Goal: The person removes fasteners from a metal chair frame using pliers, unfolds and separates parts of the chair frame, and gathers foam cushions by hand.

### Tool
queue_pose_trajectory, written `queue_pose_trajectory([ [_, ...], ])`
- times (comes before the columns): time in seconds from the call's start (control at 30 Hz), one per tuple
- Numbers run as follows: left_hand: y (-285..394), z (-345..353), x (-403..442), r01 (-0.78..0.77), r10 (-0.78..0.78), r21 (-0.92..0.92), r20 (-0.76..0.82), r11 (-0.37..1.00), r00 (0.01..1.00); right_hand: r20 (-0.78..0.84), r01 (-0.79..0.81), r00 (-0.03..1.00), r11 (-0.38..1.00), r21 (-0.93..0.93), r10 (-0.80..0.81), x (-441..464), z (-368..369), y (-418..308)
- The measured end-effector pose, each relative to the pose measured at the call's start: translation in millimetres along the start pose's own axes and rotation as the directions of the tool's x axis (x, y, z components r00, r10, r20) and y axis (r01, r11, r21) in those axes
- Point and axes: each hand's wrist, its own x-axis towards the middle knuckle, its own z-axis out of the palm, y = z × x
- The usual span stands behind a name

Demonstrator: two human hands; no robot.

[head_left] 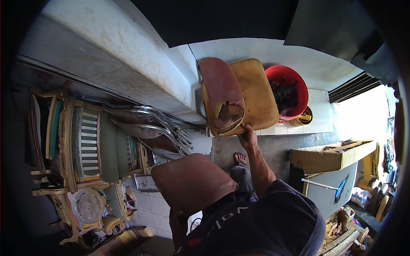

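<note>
My right hand (247, 133) grips the lower edge of a worn piece with a dark red cover (220, 81), torn open at its lower end. That piece leans over a yellowish-brown seat pad (254, 91) on the white ledge. A square dark red seat pad (190, 177) is held against my body on the left. My left hand (179, 215) is at its lower edge, in shadow, with its fingers mostly hidden.
A red bucket (294, 91) with dark items stands beside a small yellow container (304, 117). Metal chair frames (156, 123) and carved wooden furniture (68, 149) are at left. A yellowish padded piece (333, 158) lies at right. My foot (240, 158) shows below.
</note>
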Motion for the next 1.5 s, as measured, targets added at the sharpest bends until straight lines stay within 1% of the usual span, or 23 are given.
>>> queue_pose_trajectory([
  [0.03,-5,2,-1,0.180,-0.188,-0.241,-0.014,0.954,0.982,-0.002,0.018,1.000,0.999,-0.035,-0.018,-14,9,-10],
  [0.07,4,-1,0,0.314,-0.340,-0.533,0.054,0.785,0.939,-0.011,0.034,0.999,0.997,-0.071,-0.035,-33,20,-19],
  [0.1,16,1,2,0.407,-0.452,-0.756,0.166,0.512,0.877,-0.014,0.031,0.999,0.997,-0.077,-0.032,-52,32,-30],
  [0.17,33,12,12,0.425,-0.438,-0.743,0.198,0.517,0.877,-0.033,0.065,0.997,0.998,-0.004,-0.065,-82,51,-48],
  [0.27,23,27,34,0.417,-0.283,-0.817,0.324,0.398,0.903,0.017,0.063,0.998,0.997,0.036,-0.064,-110,36,-83],
  [0.3,20,38,44,0.418,-0.283,-0.823,0.325,0.385,0.902,0.028,0.058,0.998,0.997,0.057,-0.059,-120,33,-95],
  [0.37,17,67,75,0.442,-0.180,-0.869,0.409,0.221,0.894,0.148,0.105,0.983,0.994,0.025,-0.108,-140,39,-120],
  [0.5,-1,135,151,0.521,-0.032,-0.850,0.520,0.079,0.853,0.073,0.172,0.983,0.982,-0.083,-0.166,-175,80,-146],
  [0.57,-16,170,187,0.590,0.083,-0.781,0.614,0.205,0.785,-0.032,0.188,0.981,0.979,-0.075,-0.191,-183,82,-144],
  [0.63,-33,216,211,0.646,0.142,-0.733,0.678,0.212,0.722,-0.054,0.152,0.986,0.986,-0.071,-0.156,-179,90,-134],
  [0.73,-11,261,235,0.588,0.046,-0.777,0.611,0.225,0.790,0.004,0.078,0.997,0.996,-0.054,-0.078,-160,79,-119],
  [0.77,2,265,235,0.609,0.072,-0.746,0.646,0.269,0.760,-0.006,0.070,0.997,0.997,-0.040,-0.070,-158,76,-114],
  [0.8,14,265,237,0.623,0.097,-0.716,0.677,0.315,0.730,-0.012,0.062,0.998,0.998,-0.028,-0.063,-154,74,-111],
  [0.9,42,255,235,0.565,0.009,-0.787,0.585,0.249,0.811,-0.017,0.057,0.998,0.996,-0.066,-0.058,-153,78,-104],
  [1.07,44,246,277,0.495,-0.019,-0.822,0.511,0.281,0.860,0.019,-0.022,1.000,1.000,-0.008,0.022,-142,73,-105],
  [1.13,48,236,311,0.460,-0.005,-0.795,0.499,0.395,0.866,-0.004,-0.033,0.999,0.999,-0.009,0.033,-129,81,-98],
  [1.17,34,237,329,0.459,-0.011,-0.800,0.493,0.387,0.870,0.031,-0.052,0.998,0.999,-0.005,0.052,-118,84,-91],
  [1.23,-10,244,355,0.481,-0.258,-0.771,0.407,0.418,0.876,0.075,-0.057,0.996,0.998,0.022,0.055,-86,85,-72],
  [1.27,-10,238,346,0.477,-0.270,-0.777,0.396,0.411,0.878,0.117,-0.085,0.990,0.995,0.046,0.080,-69,86,-63],
  [1.33,-5,221,319,0.473,-0.470,-0.647,0.195,0.598,0.861,0.151,-0.150,0.979,0.987,0.057,0.140,-21,62,-41],
  [1.37,-15,219,302,0.510,-0.499,-0.614,0.209,0.603,0.841,0.176,-0.134,0.975,0.991,-0.020,0.135,4,34,-31],
  [1.43,-44,210,259,0.611,-0.536,-0.584,0.325,0.534,0.779,-0.118,-0.149,0.986,0.955,-0.257,0.122,20,32,-11],
  [1.5,-73,190,197,0.637,-0.539,-0.508,0.346,0.580,0.768,-0.138,-0.195,0.978,0.912,-0.361,0.155,13,45,-12],
])
